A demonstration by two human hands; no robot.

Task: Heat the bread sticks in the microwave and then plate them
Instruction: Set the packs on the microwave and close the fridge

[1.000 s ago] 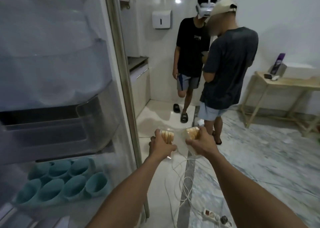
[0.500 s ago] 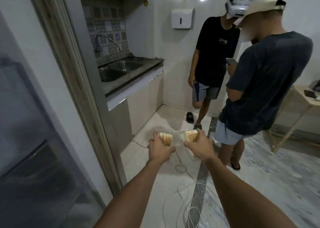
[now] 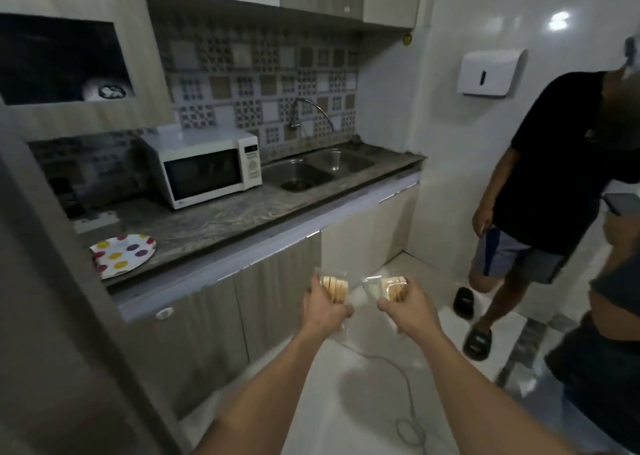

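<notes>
Counter (image 3: 221, 222): grey stone top along the left wall, cabinets beneath. Two bystanders at right, one in a black shirt (image 3: 554, 164). Double sink (image 3: 311, 170): set in the counter, right of the microwave. Microwave (image 3: 207, 167): white, door closed, on the counter. Plate (image 3: 123, 254): dotted, at the counter's near end. Left hand (image 3: 323, 311) and right hand (image 3: 403, 307): held side by side over the floor, slightly apart, each gripping a clear packet of bread sticks (image 3: 335, 286).

2 ppl (image 3: 554, 164) by sink (image 3: 298, 174), cable (image 3: 405, 385) on floor.
</notes>
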